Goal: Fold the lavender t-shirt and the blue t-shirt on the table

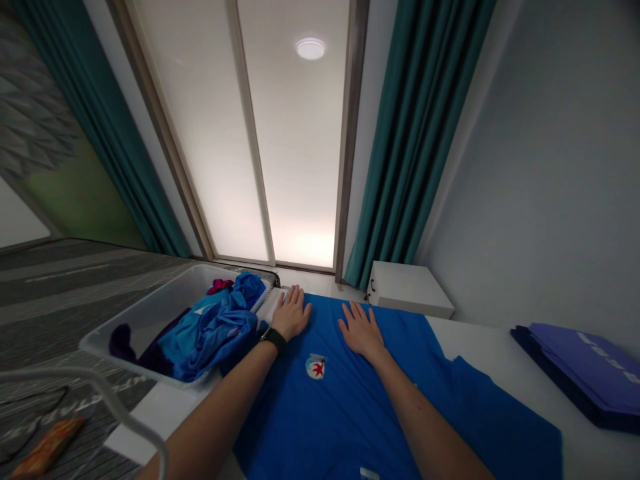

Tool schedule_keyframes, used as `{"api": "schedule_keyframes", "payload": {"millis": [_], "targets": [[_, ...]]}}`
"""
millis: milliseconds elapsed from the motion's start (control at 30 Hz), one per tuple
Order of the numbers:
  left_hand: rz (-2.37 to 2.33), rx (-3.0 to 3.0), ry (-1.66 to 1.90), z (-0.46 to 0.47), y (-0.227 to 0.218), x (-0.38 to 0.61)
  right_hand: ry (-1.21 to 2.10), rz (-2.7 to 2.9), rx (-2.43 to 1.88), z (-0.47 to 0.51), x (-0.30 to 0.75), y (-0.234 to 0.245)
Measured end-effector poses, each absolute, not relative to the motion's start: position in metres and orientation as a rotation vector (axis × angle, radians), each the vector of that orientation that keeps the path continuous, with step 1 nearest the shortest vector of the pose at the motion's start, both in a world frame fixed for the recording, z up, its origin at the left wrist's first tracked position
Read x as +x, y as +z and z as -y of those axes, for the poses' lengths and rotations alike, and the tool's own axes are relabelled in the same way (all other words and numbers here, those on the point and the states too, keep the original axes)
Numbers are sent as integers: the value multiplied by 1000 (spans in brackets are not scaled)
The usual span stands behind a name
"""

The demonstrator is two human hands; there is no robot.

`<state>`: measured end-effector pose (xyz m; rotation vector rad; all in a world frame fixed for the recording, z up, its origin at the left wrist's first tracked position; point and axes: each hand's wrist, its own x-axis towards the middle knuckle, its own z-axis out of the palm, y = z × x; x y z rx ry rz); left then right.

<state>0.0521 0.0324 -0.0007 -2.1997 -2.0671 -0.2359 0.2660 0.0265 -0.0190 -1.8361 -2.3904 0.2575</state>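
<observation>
Across a white worktop (pixel 505 340), a blue T-shirt (pixel 345 420) lies spread out flat, its sleeve reaching toward the right and a round white badge with a red star (pixel 316 366) on its chest. Both hands rest palm-down on the shirt, near its upper edge and a little apart from each other. The left hand (pixel 291 313), with a black wristwatch (pixel 274 339) on its wrist, lies flat with its fingers (pixel 295 298) slightly spread. The right hand (pixel 363 330) lies the same way, its fingers (pixel 355 312) also slightly spread and pinching nothing. Just beside the left hand, a translucent plastic bin (pixel 145 320) holds a crumpled blue garment (pixel 213 330), a dark purple garment (pixel 150 353) and a bit of magenta cloth (pixel 220 287). Past the shirt stands a white box (pixel 410 290), and a folded dark blue and purple item (pixel 580 373) lies well to the right on the worktop. Lower left, on a grey striped surface (pixel 65 293), are a white cable (pixel 100 393) and an orange packet (pixel 47 447). Teal curtains (pixel 420 133) hang on either side of a frosted panel (pixel 295 147).
</observation>
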Motion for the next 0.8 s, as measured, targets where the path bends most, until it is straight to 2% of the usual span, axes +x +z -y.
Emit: {"api": "schedule_keyframes", "payload": {"millis": [800], "targets": [[2190, -2266, -184, -30, -10, 52, 359, 2402, -1909, -19, 292, -4]]}}
